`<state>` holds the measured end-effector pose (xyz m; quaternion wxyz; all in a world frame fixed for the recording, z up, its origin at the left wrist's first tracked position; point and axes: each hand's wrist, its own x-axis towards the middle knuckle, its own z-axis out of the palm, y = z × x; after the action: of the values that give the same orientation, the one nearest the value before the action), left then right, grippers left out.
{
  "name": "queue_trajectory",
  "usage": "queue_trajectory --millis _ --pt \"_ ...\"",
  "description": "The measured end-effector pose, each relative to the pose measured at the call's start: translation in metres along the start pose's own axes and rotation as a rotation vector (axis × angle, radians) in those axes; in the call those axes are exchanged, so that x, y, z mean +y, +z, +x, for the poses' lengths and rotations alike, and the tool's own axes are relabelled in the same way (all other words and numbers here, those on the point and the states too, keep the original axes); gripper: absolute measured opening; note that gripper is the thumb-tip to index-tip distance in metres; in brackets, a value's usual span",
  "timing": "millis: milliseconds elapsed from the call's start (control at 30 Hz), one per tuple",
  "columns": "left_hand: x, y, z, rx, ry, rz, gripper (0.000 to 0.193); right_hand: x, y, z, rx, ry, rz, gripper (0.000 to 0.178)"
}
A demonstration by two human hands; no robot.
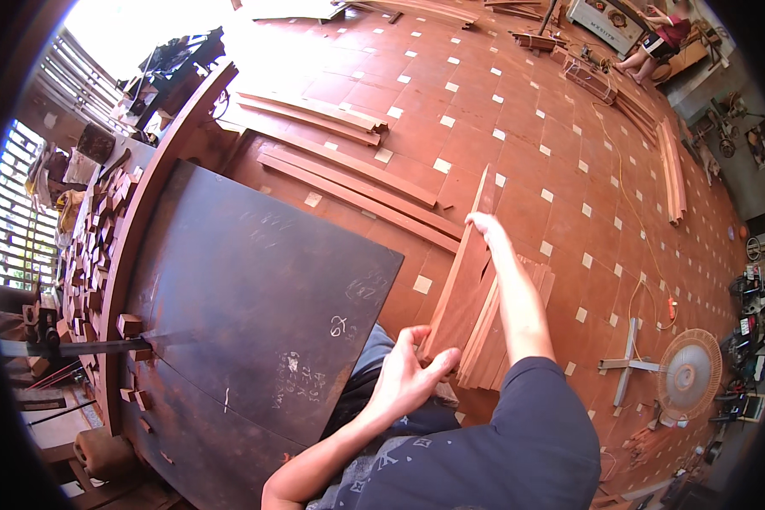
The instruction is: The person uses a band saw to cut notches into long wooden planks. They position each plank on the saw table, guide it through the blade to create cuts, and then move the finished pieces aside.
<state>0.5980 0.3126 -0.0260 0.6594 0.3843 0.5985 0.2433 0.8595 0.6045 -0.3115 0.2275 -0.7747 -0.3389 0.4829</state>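
A long, flat reddish-brown wooden board (459, 293) slants away from my body, over a stack of similar boards. Toward its far end, my right hand (483, 225) is closed around the board's edge, arm stretched out. At the near end is my left hand (412, 374), its thumb at one edge of the board and its forefinger at the other. The stacked boards (489, 336) show partly behind my right forearm, which hides some of them. To the left, close to my left hand, lies a dark table panel (263, 289) with chalk marks on it.
Long wooden strips (357, 183) lie on the tiled floor beyond the panel. Small wood blocks (93, 246) are piled at the left. A standing fan (688, 374) and an orange cable (625, 170) are at the right. Another person (667, 34) sits far off at upper right.
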Motion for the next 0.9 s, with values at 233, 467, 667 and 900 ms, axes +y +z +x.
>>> queue_trajectory --millis 233,467,667,900 --pt "-0.065 0.014 0.001 -0.010 -0.299 -0.147 0.075 0.083 0.032 0.014 0.089 0.256 -0.152 0.100" --pt "-0.095 0.003 0.000 -0.056 -0.282 -0.154 0.052 0.136 0.029 -0.033 -0.008 0.255 0.414 0.097" --pt "-0.103 0.002 -0.005 -0.135 -0.294 -0.127 0.059 0.143 0.046 -0.183 -0.065 0.285 0.628 0.086" --pt "-0.114 0.010 -0.003 -0.165 -0.366 -0.010 0.060 0.135 0.038 -0.224 -0.346 0.488 0.814 0.066"
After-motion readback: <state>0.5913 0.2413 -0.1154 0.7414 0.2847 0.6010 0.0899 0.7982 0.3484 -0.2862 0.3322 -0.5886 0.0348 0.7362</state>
